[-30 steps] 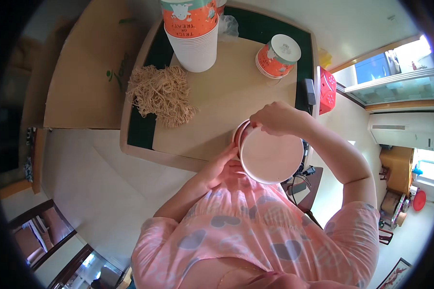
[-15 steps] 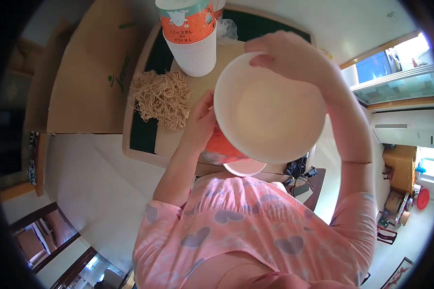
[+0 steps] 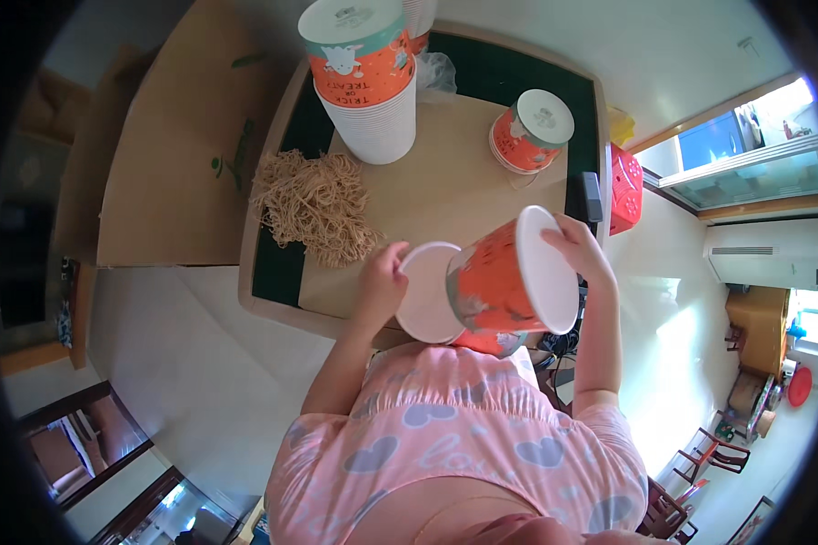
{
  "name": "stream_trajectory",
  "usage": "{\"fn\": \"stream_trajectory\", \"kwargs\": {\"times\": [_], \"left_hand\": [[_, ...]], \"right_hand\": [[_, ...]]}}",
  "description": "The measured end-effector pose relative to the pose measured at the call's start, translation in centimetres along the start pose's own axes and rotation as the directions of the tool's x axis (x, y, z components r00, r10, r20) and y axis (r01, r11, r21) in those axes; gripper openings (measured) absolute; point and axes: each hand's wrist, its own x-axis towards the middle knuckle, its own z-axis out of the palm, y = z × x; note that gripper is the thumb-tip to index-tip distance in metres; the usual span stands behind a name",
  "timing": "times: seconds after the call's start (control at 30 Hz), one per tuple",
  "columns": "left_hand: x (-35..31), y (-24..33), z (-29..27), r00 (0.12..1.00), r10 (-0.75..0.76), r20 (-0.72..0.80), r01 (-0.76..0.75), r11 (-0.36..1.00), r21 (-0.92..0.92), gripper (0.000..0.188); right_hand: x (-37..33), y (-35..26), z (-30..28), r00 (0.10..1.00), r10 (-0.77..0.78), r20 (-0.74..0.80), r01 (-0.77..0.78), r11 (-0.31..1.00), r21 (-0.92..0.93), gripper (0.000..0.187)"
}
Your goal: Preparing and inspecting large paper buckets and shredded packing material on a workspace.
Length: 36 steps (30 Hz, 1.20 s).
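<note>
My right hand (image 3: 580, 250) grips the rim of an orange paper bucket (image 3: 495, 282) with a teal band at its base. This bucket is tipped sideways, its white mouth turned right and its base toward the second bucket. The thumb lies over the rim. My left hand (image 3: 384, 280) pinches the rim of that second paper bucket (image 3: 424, 304), whose white inside faces up; its orange side is partly hidden behind the first. Both are held at the table's near edge, before my body. A tangled heap of beige cords (image 3: 314, 204) lies beyond my left hand.
A tall upside-down stack of matching buckets (image 3: 359, 82) stands at the far left. An upturned short stack of buckets (image 3: 529, 136) sits at the far right of the table (image 3: 463, 163). A large cardboard box (image 3: 173, 163) flanks the left; a red plastic stool (image 3: 625, 191) is beyond the right edge.
The right-hand bucket has come down from its raised position and turned sideways, base toward the left-hand bucket. The upturned buckets at the far right now show. The view has shifted slightly.
</note>
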Motion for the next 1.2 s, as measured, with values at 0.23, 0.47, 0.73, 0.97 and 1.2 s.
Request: {"fn": "stream_trajectory", "kwargs": {"times": [0.23, 0.47, 0.73, 0.97, 1.2], "left_hand": [[8.4, -3.0, -1.5, 0.946, -0.229, -0.23, 0.142, 0.929, -0.342, 0.035], [10.3, -6.1, 4.6, 0.91, -0.369, -0.189, 0.253, 0.854, -0.454, 0.038], [6.4, -4.4, 3.1, 0.932, -0.363, -0.024, 0.258, 0.706, -0.66, 0.038], [1.2, -10.7, 2.2, 0.888, -0.454, -0.076, 0.339, 0.757, -0.559, 0.024], [0.3, -15.0, 0.5, 0.842, -0.519, -0.149, 0.407, 0.792, -0.456, 0.018]], "right_hand": [[1.9, 10.0, 0.3, 0.893, 0.145, -0.426, -0.024, 0.961, 0.277, 0.016], [2.8, 9.9, 4.3, 0.778, -0.021, -0.627, -0.192, 0.943, -0.27, 0.028], [-5.6, -1.5, 8.5, 0.794, 0.07, 0.604, 0.45, 0.6, -0.661, 0.052], [-6.7, -3.3, 7.1, 0.812, -0.112, 0.573, 0.462, 0.724, -0.512, 0.023], [-7.5, -2.2, 7.9, 0.873, -0.146, 0.464, 0.302, 0.911, -0.281, 0.02]]}}
